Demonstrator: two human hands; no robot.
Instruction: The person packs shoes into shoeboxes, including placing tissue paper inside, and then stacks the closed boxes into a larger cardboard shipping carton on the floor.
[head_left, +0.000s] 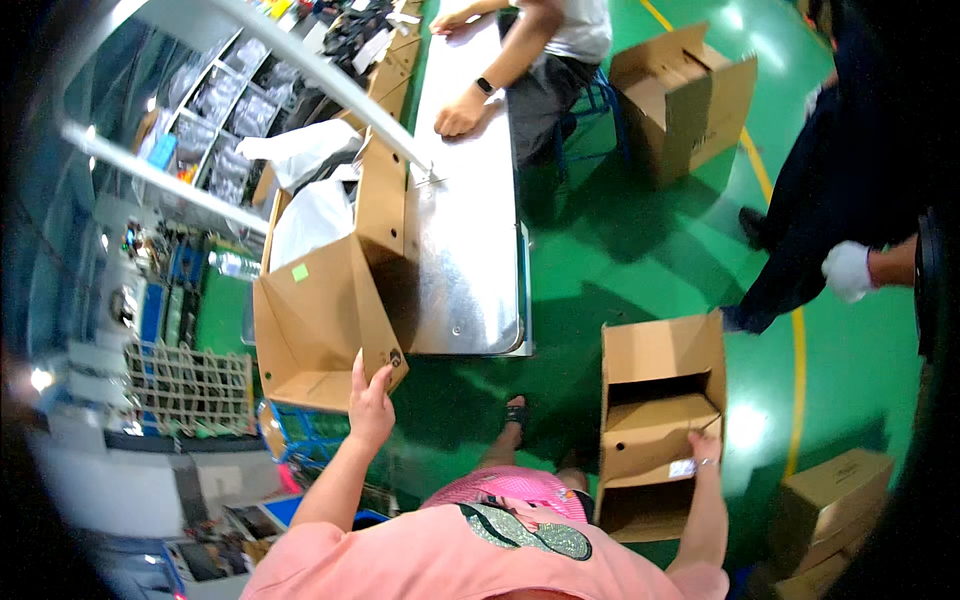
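Box [312, 325] — open, bare inside; left hand [372, 408] touching, fingers spread. Second box [645, 452] not yet out of carton [665, 347]; right hand [705, 446] at its edge — grip unclear.

T-shirt [400, 565]: salmon pink, short-sleeved; a glittery grey-green motif [565, 541] of elongated, dark-edged shapes spans the front. Lower garment [520, 484]: brighter pink, finely patterned. Sandal [515, 412]: dark, strapped. Left hand [371, 412]: ungloved. Right hand [704, 446]: ungloved; thin, pale band [707, 462] circles the wrist.
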